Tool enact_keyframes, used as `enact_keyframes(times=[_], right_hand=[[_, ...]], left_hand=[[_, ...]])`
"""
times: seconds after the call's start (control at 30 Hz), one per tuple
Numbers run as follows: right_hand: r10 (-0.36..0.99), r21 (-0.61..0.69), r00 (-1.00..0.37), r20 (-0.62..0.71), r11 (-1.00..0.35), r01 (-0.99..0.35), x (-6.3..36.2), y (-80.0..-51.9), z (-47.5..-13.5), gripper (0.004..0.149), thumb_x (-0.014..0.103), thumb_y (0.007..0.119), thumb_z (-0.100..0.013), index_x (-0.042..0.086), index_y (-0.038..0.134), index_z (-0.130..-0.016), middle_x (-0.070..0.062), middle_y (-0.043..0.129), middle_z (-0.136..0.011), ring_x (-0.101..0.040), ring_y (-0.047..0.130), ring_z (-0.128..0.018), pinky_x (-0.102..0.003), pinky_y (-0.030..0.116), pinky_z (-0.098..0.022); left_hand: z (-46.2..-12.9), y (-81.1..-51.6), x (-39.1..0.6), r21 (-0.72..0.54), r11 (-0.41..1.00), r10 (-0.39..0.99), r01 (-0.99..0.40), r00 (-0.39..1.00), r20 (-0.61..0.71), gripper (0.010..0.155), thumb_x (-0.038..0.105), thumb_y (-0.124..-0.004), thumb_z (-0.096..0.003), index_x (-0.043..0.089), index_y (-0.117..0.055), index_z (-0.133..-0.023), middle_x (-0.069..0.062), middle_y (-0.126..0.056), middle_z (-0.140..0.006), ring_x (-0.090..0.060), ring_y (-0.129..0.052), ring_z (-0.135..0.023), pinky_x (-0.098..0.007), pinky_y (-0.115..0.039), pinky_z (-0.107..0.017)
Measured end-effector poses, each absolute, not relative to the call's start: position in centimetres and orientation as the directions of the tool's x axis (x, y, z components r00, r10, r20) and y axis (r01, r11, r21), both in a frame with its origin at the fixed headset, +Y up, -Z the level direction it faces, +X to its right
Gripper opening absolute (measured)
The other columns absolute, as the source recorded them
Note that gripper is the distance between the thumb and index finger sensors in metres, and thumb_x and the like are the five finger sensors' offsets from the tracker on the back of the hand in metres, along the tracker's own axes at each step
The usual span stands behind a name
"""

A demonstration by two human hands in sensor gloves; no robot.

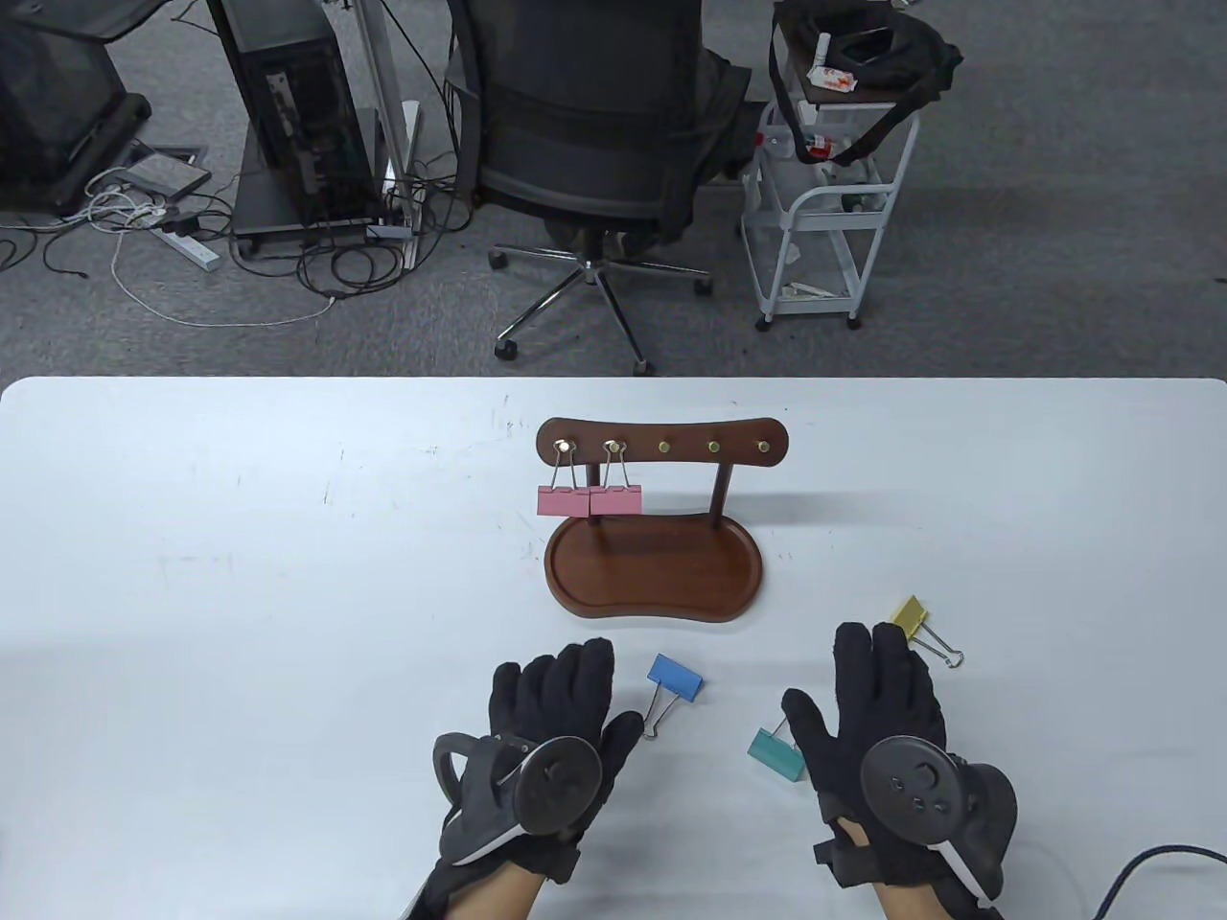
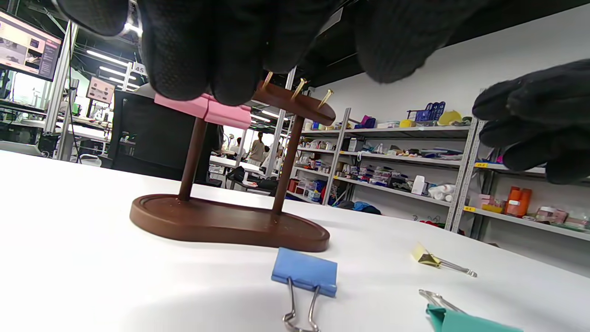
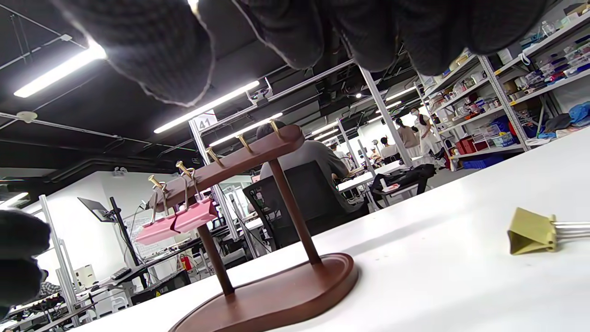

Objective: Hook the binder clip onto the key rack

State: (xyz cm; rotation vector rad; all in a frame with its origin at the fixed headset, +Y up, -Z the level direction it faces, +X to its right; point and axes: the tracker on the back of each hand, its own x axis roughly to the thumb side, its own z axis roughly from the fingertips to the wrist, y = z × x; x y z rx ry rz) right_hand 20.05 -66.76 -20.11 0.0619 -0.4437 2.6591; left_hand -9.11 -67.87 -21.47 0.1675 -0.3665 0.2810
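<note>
Currently your left hand (image 1: 546,738) lies spread and holds nothing; the blue metal binder clip (image 1: 674,678) rests on the white table (image 1: 240,594) just right of its fingertips, wire handles pointing back toward you, nearer than the brown wooden key rack (image 1: 661,448).

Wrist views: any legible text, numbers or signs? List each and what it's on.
"41": white sign on a frame post behind the key rack, right wrist view.
"45": small white sign on a background post, left wrist view; blurry, so uncertain.
Monitor, poster and yellow shelf tags: too small or blurred to read.
</note>
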Motion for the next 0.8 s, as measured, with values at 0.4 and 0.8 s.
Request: enact_keyframes(times=[0.4,0.8], right_hand=[[0.426,-0.290,-0.899,0.100,-0.852,-0.436,20.2,-67.0,-20.3,0.081,0.052,0.076,-0.056,0.002,0.053,-0.115,-0.041,0.053,-0.113,-0.069,0.059,-0.093,-0.074,0.055,-0.062],[0.452,-0.268,-0.889,0.070,-0.850,-0.453,20.6,-67.4,-20.9,0.080,0.052,0.076,-0.057,0.002,0.053,-0.115,-0.040,0.053,-0.113,-0.068,0.059,-0.093,-0.074,0.055,-0.062]], left_hand=[[-23.7,-70.0,-5.7,0.041,0.994,0.077,-0.097,0.936,0.344,0.077,0.049,-0.079,-0.0567,-0.001,-0.064,-0.114,-0.029,-0.080,-0.106,-0.058,-0.081,-0.090,-0.077,-0.053,-0.069],[-27.0,-71.9,-0.8,-0.068,0.997,-0.018,0.044,0.943,0.333,0.080,0.053,-0.080,-0.0553,-0.001,-0.066,-0.112,-0.028,-0.082,-0.104,-0.058,-0.082,-0.090,-0.077,-0.053,-0.069]])
